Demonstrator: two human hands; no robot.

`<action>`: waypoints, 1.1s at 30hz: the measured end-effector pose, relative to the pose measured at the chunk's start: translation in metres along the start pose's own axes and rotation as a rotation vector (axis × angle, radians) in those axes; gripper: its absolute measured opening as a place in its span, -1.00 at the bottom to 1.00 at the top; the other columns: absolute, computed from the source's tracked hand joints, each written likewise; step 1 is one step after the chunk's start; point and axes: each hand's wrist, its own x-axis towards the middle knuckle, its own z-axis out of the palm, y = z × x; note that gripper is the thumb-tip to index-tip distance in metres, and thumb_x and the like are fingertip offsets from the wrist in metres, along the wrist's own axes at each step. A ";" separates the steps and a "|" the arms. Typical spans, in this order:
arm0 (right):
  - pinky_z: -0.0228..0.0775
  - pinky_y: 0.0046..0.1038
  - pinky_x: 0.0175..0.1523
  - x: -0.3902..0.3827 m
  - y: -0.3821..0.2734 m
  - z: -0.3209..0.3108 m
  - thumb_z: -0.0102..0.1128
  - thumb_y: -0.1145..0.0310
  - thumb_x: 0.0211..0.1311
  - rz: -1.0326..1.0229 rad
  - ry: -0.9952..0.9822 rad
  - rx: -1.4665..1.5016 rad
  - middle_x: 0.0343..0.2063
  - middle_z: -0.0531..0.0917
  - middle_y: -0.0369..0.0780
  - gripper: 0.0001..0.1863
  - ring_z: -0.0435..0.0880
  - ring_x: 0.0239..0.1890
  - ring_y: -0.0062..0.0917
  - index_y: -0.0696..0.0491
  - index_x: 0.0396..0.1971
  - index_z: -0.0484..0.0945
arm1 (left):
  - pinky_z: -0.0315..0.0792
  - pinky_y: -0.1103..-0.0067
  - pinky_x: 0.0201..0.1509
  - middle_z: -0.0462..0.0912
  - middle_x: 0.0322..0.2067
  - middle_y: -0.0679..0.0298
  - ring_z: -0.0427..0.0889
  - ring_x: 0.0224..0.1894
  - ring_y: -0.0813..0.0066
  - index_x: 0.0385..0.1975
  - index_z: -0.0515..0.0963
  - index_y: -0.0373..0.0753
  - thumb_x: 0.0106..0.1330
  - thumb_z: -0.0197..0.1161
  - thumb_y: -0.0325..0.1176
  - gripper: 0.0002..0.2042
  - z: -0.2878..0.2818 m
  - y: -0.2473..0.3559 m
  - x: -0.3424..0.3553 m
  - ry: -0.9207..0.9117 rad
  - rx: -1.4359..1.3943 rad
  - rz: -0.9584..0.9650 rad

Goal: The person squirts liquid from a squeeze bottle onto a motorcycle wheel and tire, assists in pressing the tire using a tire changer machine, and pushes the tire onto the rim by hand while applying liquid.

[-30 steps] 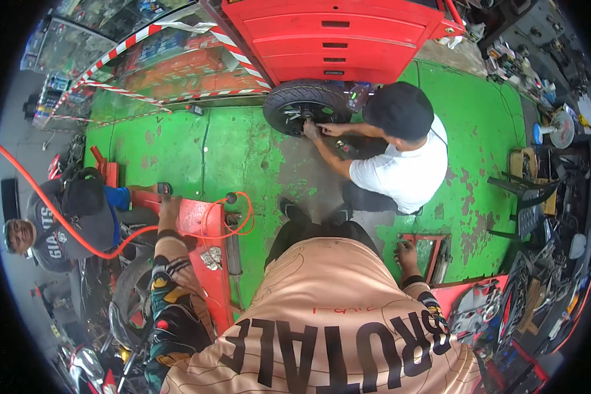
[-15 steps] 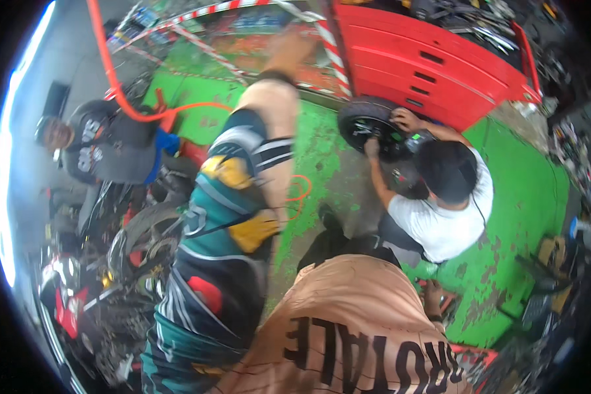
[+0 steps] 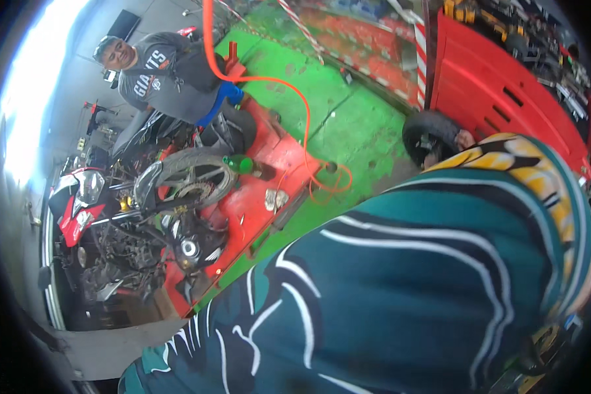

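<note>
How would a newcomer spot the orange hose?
Start at the big red platform left of centre. At its corner nearest the picture's middle, an orange hose loops over the green floor, then runs up to the top edge. Its thin, curving line sets it apart from the flat red platform.

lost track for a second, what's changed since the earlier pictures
The view has swung left. The left arm's green sleeve has come up and fills the lower right, hiding the crouching co-worker's white shirt. The wearer's hands have left view; no grasp or release shows. The wheel stays by the red cabinet; the orange hose and person in grey remain.
</note>
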 end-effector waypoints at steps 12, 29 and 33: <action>0.41 -0.50 -0.53 -0.018 -0.030 0.007 0.14 0.25 0.33 -0.131 0.169 0.080 -0.57 0.65 -0.19 -0.76 0.61 -0.61 -0.54 0.16 -0.29 0.55 | 0.41 0.20 0.16 0.57 -0.04 -0.04 0.54 0.05 -0.04 0.07 0.46 -0.27 0.17 0.24 -0.01 -0.44 0.001 0.186 -0.060 -0.214 -0.263 0.720; 0.38 -0.62 -0.32 -0.030 -0.170 0.115 0.17 0.28 0.36 -0.089 -0.132 0.289 -0.41 0.66 -0.28 -0.73 0.57 -0.39 -0.68 0.08 -0.05 0.53 | 0.46 0.44 0.08 0.57 0.02 0.04 0.59 0.02 0.28 0.19 0.36 -0.28 0.30 0.30 -0.15 -0.46 0.368 -0.168 -0.324 -0.330 -1.170 -0.600; 0.42 -0.59 -0.19 -0.005 -0.195 0.215 0.20 0.32 0.33 -0.223 -0.251 0.256 -0.30 0.65 -0.27 -0.69 0.57 -0.28 -0.68 0.09 0.02 0.52 | 0.47 0.43 0.07 0.58 -0.01 0.05 0.59 0.00 0.27 0.19 0.35 -0.27 0.30 0.30 -0.16 -0.47 0.419 -0.201 -0.291 -0.292 -1.233 -0.591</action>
